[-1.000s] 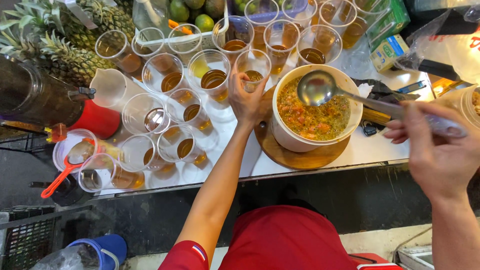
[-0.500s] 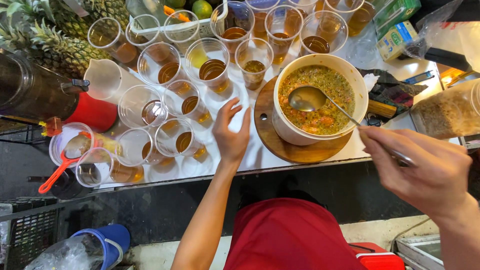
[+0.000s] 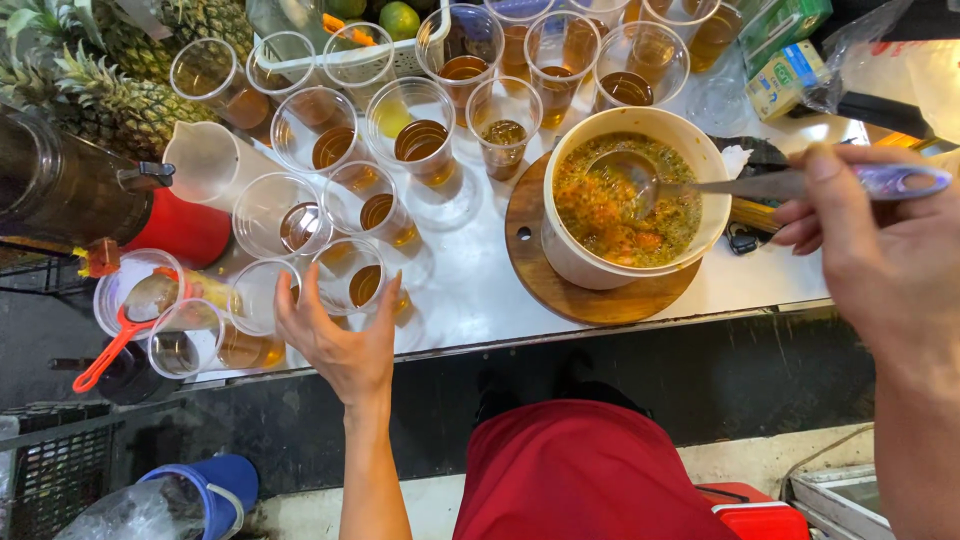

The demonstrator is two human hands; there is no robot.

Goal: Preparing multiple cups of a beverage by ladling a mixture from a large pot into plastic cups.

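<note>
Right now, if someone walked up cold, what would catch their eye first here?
Probably the cream bowl of orange-yellow pulp on a round wooden board at centre right, with the right hand holding a ladle in it. Left of it spreads a crowd of clear plastic cups with amber liquid, the left hand reaching to the nearest one. Pineapples sit at the top left.

Clear cups with amber liquid. Cream bowl, orange-yellow pulp inside, on a brown wooden board. Ladle silver with a purple handle. Desk white. Green lime, red apron, blue bucket.
</note>
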